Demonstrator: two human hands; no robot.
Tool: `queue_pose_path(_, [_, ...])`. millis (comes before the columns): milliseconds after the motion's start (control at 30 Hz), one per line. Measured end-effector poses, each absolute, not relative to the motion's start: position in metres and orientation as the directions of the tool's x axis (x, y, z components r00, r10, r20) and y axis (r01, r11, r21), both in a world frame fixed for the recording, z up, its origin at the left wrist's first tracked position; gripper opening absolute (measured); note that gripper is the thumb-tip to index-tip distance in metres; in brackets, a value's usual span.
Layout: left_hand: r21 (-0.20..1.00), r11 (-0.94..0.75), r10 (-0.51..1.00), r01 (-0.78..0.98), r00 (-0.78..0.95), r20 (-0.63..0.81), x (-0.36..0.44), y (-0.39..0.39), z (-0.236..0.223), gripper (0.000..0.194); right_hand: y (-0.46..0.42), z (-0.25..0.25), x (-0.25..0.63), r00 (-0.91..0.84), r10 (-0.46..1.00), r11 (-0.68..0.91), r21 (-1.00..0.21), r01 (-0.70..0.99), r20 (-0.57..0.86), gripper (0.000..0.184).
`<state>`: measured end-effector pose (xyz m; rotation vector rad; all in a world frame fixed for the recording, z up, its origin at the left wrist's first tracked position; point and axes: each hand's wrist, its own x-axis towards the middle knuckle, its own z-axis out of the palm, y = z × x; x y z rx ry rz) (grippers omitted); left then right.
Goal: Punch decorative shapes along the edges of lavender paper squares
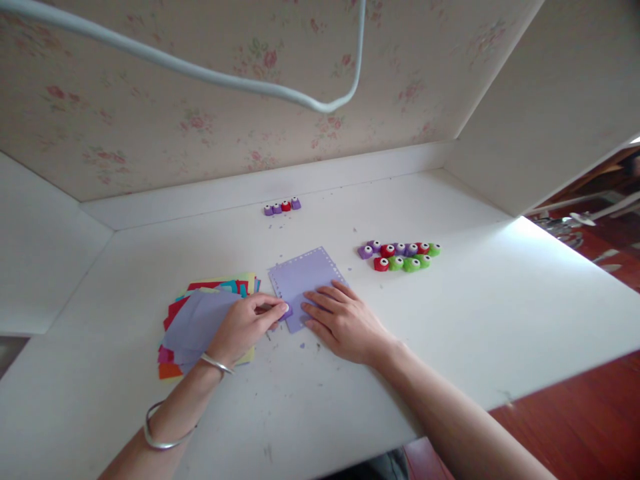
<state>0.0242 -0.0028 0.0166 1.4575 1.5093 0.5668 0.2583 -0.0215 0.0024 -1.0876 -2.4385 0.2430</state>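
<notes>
Paper stack (197,327): leftmost on the white table (320,417), from where I watch; lilac sheets lie uppermost, with red, orange, pink, yellow and blue edges fanning out beneath.
Bangles: I count two silver ones on the left arm, the lower bangle (164,445) towards the elbow and the upper bangle (216,363) near the wrist.
Left hand (254,316): just right of the stack's top sheets, thumb and fingers pinching a small punch.
Purple punch (287,315): white-buttoned, sitting at the left edge of the lilac sheet, partly covered by the fingertips.
Back row: four small punches (283,207), three purple and one red, lined up near the flowered wall (150,133).
Lilac sheet (295,277): mid-table, turned at an angle, with small cutouts along its left, far and right edges.
Scraps (303,345): tiny bits scattered around the sheet; I cannot make out their shapes.
Right hand (343,319): laid flat, fingers spread over the right part of the sheet.
Punch cluster (400,257): purple, red and green pieces bunched beyond the right hand, well apart from it.
Floor (575,407): reddish, past the table's right edge.
</notes>
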Motion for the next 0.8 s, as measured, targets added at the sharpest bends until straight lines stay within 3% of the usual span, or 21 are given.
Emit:
queue_pose_path(333, [0.824, 0.384, 0.892, 0.416, 0.064, -0.447, 0.039, 0.004, 0.028, 0.028, -0.022, 0.005, 0.257, -0.584, 0.74, 0.672, -0.347, 0.654, 0.335, 0.034])
queue_pose_path(800, [0.778, 0.407, 0.869, 0.479, 0.06, -0.491, 0.042, 0.008, 0.032, 0.021, -0.022, 0.005, 0.257, -0.576, 0.743, 0.669, -0.351, 0.655, 0.341, 0.033])
